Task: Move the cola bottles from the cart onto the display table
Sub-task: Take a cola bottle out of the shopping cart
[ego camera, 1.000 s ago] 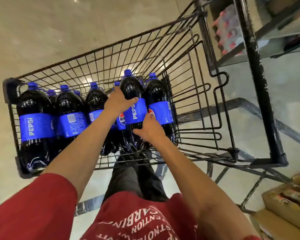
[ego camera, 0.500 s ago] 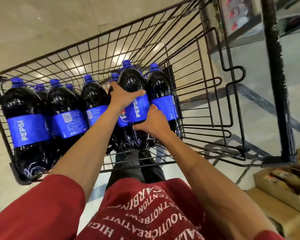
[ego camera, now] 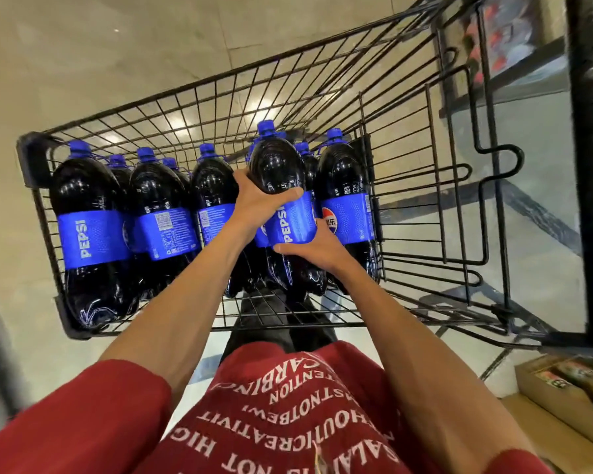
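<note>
Several large cola bottles with blue caps and blue Pepsi labels stand in a black wire cart [ego camera: 421,186]. I hold one cola bottle [ego camera: 283,186] with both hands, and it sits a little higher than its neighbours. My left hand [ego camera: 259,203] grips its upper body just above the label. My right hand [ego camera: 317,249] grips it from the right, below the label. The nearest other bottle [ego camera: 346,193] stands right beside it on the right; more bottles [ego camera: 86,217] fill the cart's left side.
The right half of the cart holds no bottles. A black metal post [ego camera: 587,165] of a frame rises at the right, with a glass shelf and packaged goods behind. Cardboard boxes [ego camera: 562,395] lie on the floor at the lower right. Shiny beige floor surrounds the cart.
The gripped bottle has risen slightly above the others, its cap now higher than theirs. My left hand has slid further round its shoulder; the view has shifted.
</note>
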### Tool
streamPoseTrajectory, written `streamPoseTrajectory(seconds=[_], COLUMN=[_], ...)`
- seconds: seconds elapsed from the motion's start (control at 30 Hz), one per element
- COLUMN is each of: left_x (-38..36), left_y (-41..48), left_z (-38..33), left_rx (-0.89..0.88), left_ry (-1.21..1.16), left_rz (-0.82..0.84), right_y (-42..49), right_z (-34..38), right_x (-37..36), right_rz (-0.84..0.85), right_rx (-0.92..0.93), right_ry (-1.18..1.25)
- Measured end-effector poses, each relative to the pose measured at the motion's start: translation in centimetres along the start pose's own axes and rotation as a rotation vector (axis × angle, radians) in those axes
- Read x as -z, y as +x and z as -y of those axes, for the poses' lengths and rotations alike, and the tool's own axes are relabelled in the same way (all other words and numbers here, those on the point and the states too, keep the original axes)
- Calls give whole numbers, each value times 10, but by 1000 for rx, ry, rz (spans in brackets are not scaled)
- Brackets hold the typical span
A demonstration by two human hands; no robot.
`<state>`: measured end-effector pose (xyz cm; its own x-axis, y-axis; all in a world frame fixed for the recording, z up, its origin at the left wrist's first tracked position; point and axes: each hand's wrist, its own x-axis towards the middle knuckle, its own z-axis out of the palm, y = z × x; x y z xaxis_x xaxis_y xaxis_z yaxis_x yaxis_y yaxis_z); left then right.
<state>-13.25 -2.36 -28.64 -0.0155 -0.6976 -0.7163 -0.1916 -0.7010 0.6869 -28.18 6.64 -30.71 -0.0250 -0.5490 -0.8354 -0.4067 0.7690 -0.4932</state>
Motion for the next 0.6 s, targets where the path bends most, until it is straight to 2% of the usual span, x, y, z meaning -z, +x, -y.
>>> streamPoseTrajectory(seconds=[0.13, 0.27, 0.4, 0.6], left_x=[0, 0, 2, 6], left_y=[-9, -23, -39, -78], left_z=[6, 8, 1, -29], left_rx=[0, -26, -106, -237], left_ry=[-47, -64, -63, -113], left_rz=[-13, -38, -63, -176], right_y=[-28, -39, -54, -84], right_z=[22, 17, 14, 36], right_x=[8, -2, -12, 10], right_rz=[19, -91, -192, -194], right_rx=[31, 52, 89, 246], right_ry=[-29, -39, 24, -62])
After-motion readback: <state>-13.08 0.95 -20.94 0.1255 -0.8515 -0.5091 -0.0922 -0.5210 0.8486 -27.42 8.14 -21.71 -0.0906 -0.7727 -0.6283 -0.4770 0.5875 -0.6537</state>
